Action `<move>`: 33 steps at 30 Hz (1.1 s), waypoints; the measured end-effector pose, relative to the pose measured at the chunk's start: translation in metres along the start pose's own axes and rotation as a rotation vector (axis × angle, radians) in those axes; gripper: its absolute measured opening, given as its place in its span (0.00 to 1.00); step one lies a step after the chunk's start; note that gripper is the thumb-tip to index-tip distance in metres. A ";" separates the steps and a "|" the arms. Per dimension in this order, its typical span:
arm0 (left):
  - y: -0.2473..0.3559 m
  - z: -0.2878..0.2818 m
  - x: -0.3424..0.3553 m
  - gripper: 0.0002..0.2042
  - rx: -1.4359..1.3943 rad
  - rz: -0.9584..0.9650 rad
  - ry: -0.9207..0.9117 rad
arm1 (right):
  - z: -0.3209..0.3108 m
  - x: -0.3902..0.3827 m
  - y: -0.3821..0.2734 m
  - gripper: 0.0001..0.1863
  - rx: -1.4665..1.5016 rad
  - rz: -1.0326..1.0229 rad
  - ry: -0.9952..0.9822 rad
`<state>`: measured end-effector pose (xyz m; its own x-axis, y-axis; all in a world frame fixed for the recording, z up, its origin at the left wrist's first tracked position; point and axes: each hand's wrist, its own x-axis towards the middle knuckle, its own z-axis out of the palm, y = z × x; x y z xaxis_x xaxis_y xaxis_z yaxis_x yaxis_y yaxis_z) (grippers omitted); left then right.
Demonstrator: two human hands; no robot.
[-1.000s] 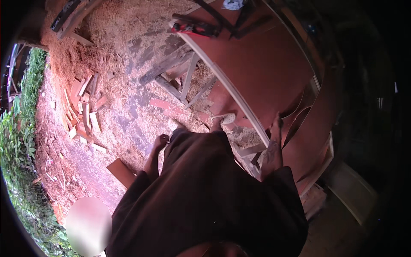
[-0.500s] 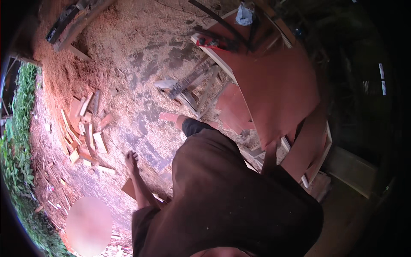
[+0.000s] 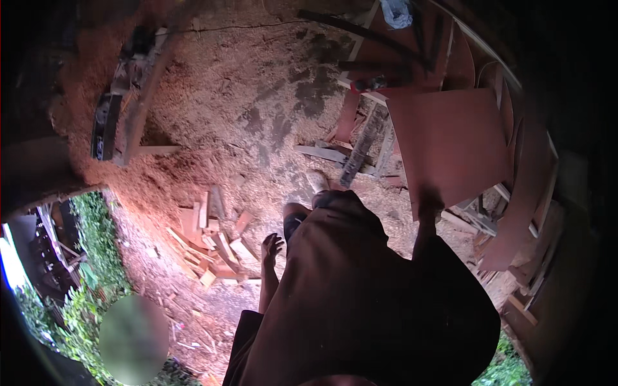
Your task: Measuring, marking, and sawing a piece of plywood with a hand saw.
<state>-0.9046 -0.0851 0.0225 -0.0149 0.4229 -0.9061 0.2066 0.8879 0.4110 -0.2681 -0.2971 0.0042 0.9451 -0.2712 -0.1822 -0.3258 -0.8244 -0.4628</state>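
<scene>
My right hand (image 3: 429, 209) grips the lower-left corner of a flat reddish-brown panel (image 3: 450, 138), its fingers in shadow. The panel is tilted beside a stack of similar sheets and frames (image 3: 528, 193) on the right. My left hand (image 3: 271, 247) hangs beside my leg with its fingers apart and loosely curled, holding nothing, over the ground near a scattered pile of pale wood offcuts (image 3: 207, 257).
At upper left, timber pieces with a dark object (image 3: 129, 103) sit on shavings. Dark strips (image 3: 354, 24) and a crumpled plastic bag (image 3: 396, 13) lie on the upper sheets. Planks (image 3: 364, 145) lie ahead of my feet. Greenery (image 3: 100, 244) borders the left.
My right hand has taken hold of the panel, which has shifted off the stacked sheets. My body has turned and stepped, so the surroundings appear shifted. My left arm hangs farther right in view.
</scene>
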 end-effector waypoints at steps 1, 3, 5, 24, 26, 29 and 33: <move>0.023 -0.028 0.006 0.23 -0.045 0.051 0.007 | 0.005 -0.010 -0.010 0.26 -0.030 0.015 0.011; 0.074 -0.079 0.035 0.21 -0.013 0.055 0.112 | 0.014 -0.024 -0.028 0.26 -0.066 0.051 0.053; 0.115 -0.127 0.072 0.21 0.057 0.101 0.098 | 0.019 -0.037 -0.039 0.25 -0.112 0.092 0.103; 0.497 0.070 0.311 0.24 1.229 0.337 -0.768 | 0.339 -0.374 -0.234 0.29 0.606 -0.144 -0.808; 0.553 0.128 0.327 0.26 1.232 0.328 -0.749 | 0.410 -0.388 -0.266 0.25 0.725 -0.006 -0.767; 0.642 0.192 0.366 0.30 1.215 0.185 -0.611 | 0.510 -0.388 -0.315 0.24 0.597 0.327 -0.770; 0.703 0.225 0.452 0.31 0.867 -0.263 -0.702 | 0.606 -0.364 -0.352 0.24 0.329 0.638 -0.799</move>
<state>-0.5458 0.6893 -0.1213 0.3355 -0.1940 -0.9219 0.8868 0.3952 0.2395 -0.5128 0.3930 -0.2927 0.3470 -0.1023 -0.9323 -0.8568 -0.4388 -0.2708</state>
